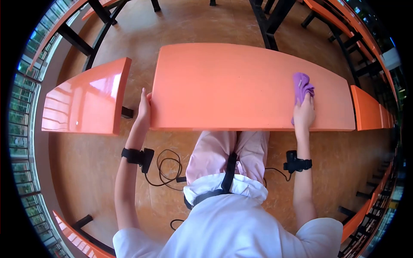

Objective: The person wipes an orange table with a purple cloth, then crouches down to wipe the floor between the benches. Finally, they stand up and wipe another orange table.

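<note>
A crumpled purple cloth [302,84] lies on the right part of an orange tabletop [215,86]. My right hand [304,114] is closed on the cloth and presses it against the surface, with a bit of the cloth showing at the left of my wrist. At the tabletop's left end, my left hand [145,105] rests against the side edge. Its visible fingers are stretched out, and the rest are partly hidden by the edge.
Separate orange slabs stand to the left [86,99] and right [365,107] of the tabletop. Black metal legs [275,21] rise beyond it. Black devices are strapped to both forearms, and a loose cable [170,167] hangs by my left leg. Barred windows line the left.
</note>
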### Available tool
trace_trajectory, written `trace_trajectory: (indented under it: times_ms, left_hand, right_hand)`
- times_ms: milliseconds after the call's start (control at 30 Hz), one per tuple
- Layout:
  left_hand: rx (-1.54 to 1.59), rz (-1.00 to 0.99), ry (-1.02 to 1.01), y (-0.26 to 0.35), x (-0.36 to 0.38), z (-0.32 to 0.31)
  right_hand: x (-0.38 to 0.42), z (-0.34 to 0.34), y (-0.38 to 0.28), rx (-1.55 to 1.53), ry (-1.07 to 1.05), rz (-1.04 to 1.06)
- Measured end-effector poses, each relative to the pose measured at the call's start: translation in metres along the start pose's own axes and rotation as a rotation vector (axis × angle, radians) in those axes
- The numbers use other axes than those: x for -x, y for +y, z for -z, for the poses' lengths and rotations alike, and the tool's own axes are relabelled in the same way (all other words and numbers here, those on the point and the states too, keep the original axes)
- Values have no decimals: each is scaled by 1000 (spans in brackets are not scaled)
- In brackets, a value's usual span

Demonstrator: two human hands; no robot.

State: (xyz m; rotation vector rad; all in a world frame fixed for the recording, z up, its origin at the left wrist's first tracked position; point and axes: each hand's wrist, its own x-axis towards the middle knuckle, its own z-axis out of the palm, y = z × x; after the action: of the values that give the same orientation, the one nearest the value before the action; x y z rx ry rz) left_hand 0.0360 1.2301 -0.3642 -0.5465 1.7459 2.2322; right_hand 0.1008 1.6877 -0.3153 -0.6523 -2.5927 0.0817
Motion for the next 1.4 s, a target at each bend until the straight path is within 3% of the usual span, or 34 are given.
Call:
trace_trajectory:
  times_ms: [67,133,200,267,300,333,367,433,467,567,633,767,800,900,1000,1133,1200,1267,1333,1400]
  left_hand:
    - [30,10,24,3,3,-1]
    - [35,16,42,1,1,5]
    - [78,9,-15,2,3,6]
    - [153,-15,-77,4,11,3]
    - [224,-32,-140,7,18,1]
    - [253,27,-20,16,32,-9]
    - [273,19,-108,12,26,0]
    - [382,-2,-349,-6,4,23]
    - [365,12,-318,0,14,16]
    - [198,29,-199,1,9,10]
    - [-32,-49,-73,0,9,4]
    - [-37,-51,-23,-1,10,1]
    - [-35,-56,-13,-1,9,1]
    - [8,-44,2,-1,5,3]
    - [85,-42,-16,-4,1,8]
    - [157,-47,-19,-4,4,8]
    - [155,-61,-1,-4,4,10]
    - [153,-70,14,-6,5,11]
    - [208,-112,63,-7,4,11]
    - [211,-135,57,-11,-1,15]
  right_hand:
    - [11,-10,-37,-111,-12,109]
    - [33,7,-106,-196,-163,230]
    - [61,-1,-167,-412,-88,523]
    - [97,14,-219,-407,-84,798]
    - [115,21,-233,-465,-70,916]
    - [125,25,-239,-523,-57,1032]
    - [126,28,-235,-529,-53,1031]
    - [116,31,-212,-755,-276,1214]
    - [106,33,-194,-781,-362,1217]
    - [77,42,-119,-672,-468,950]
    - [53,46,-58,-535,-311,674]
    - [11,21,75,-104,-46,-57]
    - [5,24,82,16,-10,-259]
    - [-9,18,73,171,-34,-402]
    - [-13,-20,35,89,44,-133]
    - [12,-31,-118,-388,14,391]
    - [41,-16,-194,-479,-93,643]
    - [77,-10,-240,-619,-59,876]
    - [91,0,-255,-685,-162,1012]
    - [81,-3,-251,-704,-249,916]
